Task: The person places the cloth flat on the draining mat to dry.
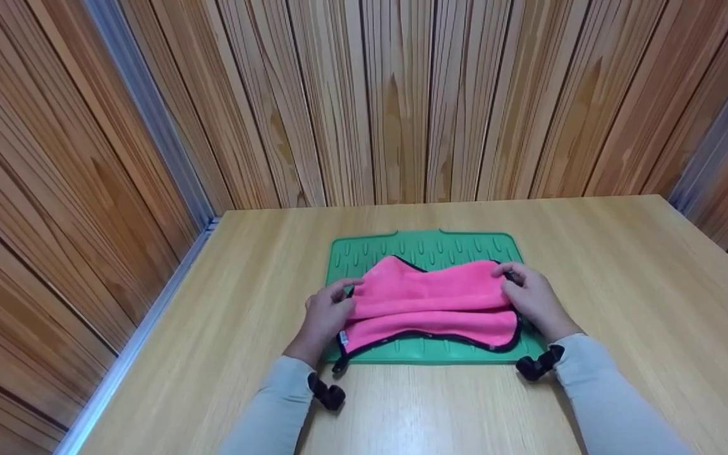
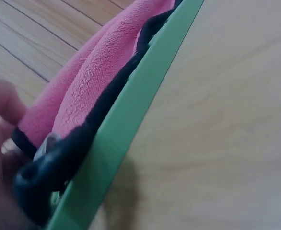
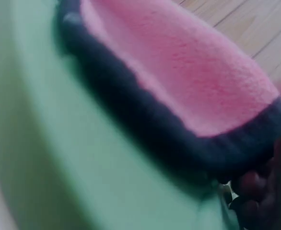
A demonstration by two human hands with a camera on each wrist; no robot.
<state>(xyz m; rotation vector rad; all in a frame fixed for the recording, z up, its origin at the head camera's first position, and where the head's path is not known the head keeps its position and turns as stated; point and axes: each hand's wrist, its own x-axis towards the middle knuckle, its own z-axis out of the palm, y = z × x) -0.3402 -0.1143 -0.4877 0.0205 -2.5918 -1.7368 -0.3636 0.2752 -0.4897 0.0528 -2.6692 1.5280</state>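
Note:
A pink plush cloth (image 1: 430,287) with dark edging lies across the green mat (image 1: 484,243), with a fold running along its length. My left hand (image 1: 325,314) pinches the cloth's left edge between thumb and fingers. At the opposite edge, my right hand (image 1: 534,298) grips the cloth near its upper right corner. A dark loop (image 1: 340,364) hangs off the cloth's lower left corner, beside a small pale tag (image 1: 343,339). In the left wrist view, the dark-edged cloth (image 2: 90,81) runs along the mat's side. Fingers (image 3: 251,184) curl under the cloth's corner in the right wrist view.
The mat rests on a light wooden table (image 1: 263,253). Wood-plank walls (image 1: 395,101) rise behind and to the left, with a metal strip (image 1: 130,354) along the left table edge. Black devices (image 1: 327,393) are strapped to both wrists.

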